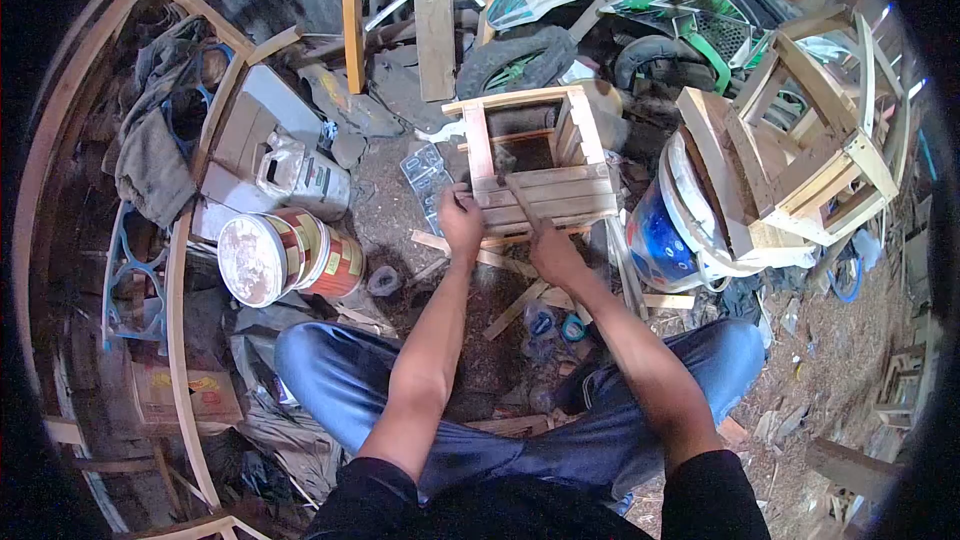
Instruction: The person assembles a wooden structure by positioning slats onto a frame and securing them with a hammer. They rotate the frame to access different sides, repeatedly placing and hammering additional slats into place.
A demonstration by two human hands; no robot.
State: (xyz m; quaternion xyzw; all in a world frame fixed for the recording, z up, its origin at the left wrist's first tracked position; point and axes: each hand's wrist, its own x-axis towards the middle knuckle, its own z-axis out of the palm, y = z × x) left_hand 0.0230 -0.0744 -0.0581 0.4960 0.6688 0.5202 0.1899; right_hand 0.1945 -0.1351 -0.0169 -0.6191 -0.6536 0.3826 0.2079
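Observation:
A small slatted wooden crate sits on the ground in front of my crossed legs, its upper part an open frame and its near part covered with slats. My right hand is wrapped round the wooden handle of a hammer, whose head lies over the slats near the crate's left side. Beside the crate's left edge, my left hand is closed with fingers and thumb together; whatever is between them is too small to make out. A clear plastic organizer tray lies just left of that hand.
Paint buckets and a white jerrycan stand at left. At right, another wooden frame rests by a blue-and-white bucket. Motorcycle parts lie behind. Wood offcuts and a blue tape roll lie between my legs.

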